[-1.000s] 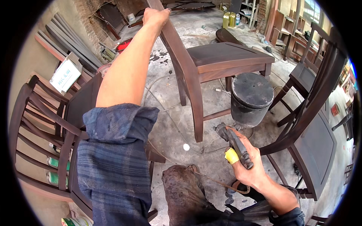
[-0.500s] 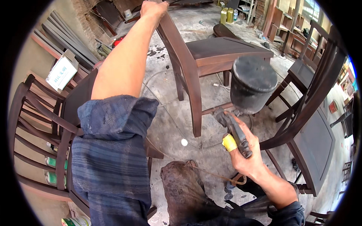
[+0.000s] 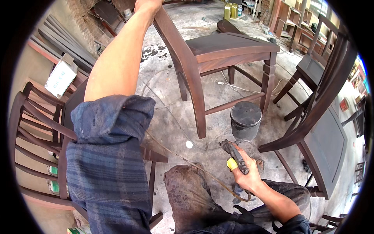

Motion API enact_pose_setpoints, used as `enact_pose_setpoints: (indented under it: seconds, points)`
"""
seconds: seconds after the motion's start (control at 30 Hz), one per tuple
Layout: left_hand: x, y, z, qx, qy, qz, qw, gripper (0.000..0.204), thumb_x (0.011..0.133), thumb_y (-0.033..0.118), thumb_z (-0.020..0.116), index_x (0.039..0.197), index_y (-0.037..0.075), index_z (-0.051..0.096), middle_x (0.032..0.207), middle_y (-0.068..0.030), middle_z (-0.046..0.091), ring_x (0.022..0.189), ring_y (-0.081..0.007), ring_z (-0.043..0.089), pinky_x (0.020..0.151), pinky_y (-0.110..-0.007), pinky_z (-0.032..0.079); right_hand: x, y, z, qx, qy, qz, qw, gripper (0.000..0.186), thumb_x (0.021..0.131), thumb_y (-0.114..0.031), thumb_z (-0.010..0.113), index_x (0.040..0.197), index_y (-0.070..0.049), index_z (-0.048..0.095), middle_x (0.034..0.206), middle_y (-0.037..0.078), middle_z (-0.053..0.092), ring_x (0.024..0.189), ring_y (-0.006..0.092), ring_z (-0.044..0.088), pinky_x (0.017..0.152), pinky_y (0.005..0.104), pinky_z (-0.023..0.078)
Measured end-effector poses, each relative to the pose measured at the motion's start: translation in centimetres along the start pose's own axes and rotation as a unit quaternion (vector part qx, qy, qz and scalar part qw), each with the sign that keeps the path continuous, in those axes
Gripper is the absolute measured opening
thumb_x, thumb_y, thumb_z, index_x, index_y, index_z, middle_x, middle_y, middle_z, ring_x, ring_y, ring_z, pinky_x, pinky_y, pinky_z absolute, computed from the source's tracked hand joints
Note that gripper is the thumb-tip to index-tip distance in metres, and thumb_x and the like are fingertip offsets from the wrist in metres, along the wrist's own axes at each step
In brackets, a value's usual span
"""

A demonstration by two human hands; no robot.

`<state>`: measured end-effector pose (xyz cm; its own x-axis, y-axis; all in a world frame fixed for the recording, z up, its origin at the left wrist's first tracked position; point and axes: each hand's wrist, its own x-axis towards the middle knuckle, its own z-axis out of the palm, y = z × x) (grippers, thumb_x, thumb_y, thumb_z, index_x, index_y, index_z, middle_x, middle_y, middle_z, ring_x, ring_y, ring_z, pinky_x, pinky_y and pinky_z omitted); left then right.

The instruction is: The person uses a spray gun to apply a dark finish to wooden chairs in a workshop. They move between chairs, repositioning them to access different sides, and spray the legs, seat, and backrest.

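At the top edge, my left hand [image 3: 149, 4] is closed around the upper end of a dark brown wooden chair [image 3: 231, 48], partly cut off by the picture's border. That chair leans with its back toward me. My right hand [image 3: 248, 175] grips a dark spray gun [image 3: 236, 154], fingers wrapped about its handle. A black lidded paint pot [image 3: 246, 121] sits just beyond the gun, seeming joined to it. Yellow wrapping [image 3: 232, 164] shows by my thumb. A thin hose [image 3: 194, 165] runs from near the gun across to the left.
Another dark chair [image 3: 319, 152] stands close on the right, with a further chair [image 3: 311, 72] behind it. Slatted chair backs [image 3: 41, 148] crowd the left, near a white box [image 3: 61, 78]. Cables lie over the stained concrete floor [image 3: 171, 117]. Yellow cans [image 3: 230, 11] stand far back.
My right hand has lowered the spray gun, and the black pot has gone down with it, uncovering the chair's front leg. The view has shifted slightly; my left hand keeps its hold.
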<state>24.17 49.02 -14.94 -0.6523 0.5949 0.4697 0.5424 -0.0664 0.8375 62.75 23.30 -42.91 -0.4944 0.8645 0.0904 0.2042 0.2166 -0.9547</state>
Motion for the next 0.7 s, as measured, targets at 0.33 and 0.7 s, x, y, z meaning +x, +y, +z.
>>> enact_pose_setpoints:
  seconds: [0.33,0.7]
  points:
    - [0.2,-1.1,0.6,-0.007,-0.018,0.008,1.0,0.047,0.086,0.021,0.074,0.12,-0.007,0.057,0.098,-0.0204,0.07,0.082,-0.03,0.07,0.066,-0.045,0.057,5.1,-4.9,-1.8,-0.037,0.021,-0.262,0.964,0.086,0.081,0.015,0.06,0.155,-0.021,0.033,0.144,0.028,0.052,0.131,0.0423,0.055,0.103,0.0419,0.047]
    - [0.1,-0.3,0.1,0.001,-0.024,-0.003,1.0,0.039,0.084,0.019,0.072,0.113,-0.006,0.062,0.093,-0.0189,0.07,0.081,-0.0289,0.069,0.067,-0.044,0.056,1.9,-0.4,0.4,0.001,0.029,-0.121,0.992,0.053,0.087,0.001,0.06,0.14,0.005,0.051,0.133,0.017,0.062,0.121,0.0188,0.058,0.104,0.0319,0.042]
